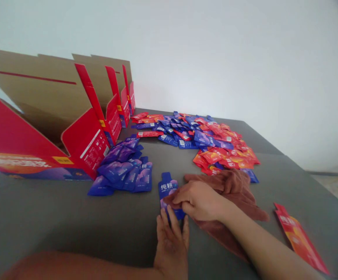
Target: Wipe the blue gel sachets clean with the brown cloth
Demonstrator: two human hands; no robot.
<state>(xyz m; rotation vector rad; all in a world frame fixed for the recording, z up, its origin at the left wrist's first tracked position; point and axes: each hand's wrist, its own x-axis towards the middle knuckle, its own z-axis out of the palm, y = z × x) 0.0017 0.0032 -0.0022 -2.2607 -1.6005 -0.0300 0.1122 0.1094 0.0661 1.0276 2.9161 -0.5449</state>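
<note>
A blue-and-purple sachet (166, 187) with a narrow spout end lies flat on the dark table, spout pointing away from me. My left hand (171, 243) rests with fingers stretched out, the tips on the sachet's near edge. Bunched in my right hand (202, 200) is part of a brown cloth (239, 190), and its wrapped fingers press a fold onto the sachet's right side. The rest of the cloth spreads out under and beyond that hand. The sachet's lower right part is partly covered by cloth and fingers.
Left of the sachet is a stack of blue sachets (125, 167), beside several open red cardboard boxes (84, 144) in a row. A large mixed heap of red and blue sachets (204, 134) covers the table's far part. One red sachet (300, 237) lies at right.
</note>
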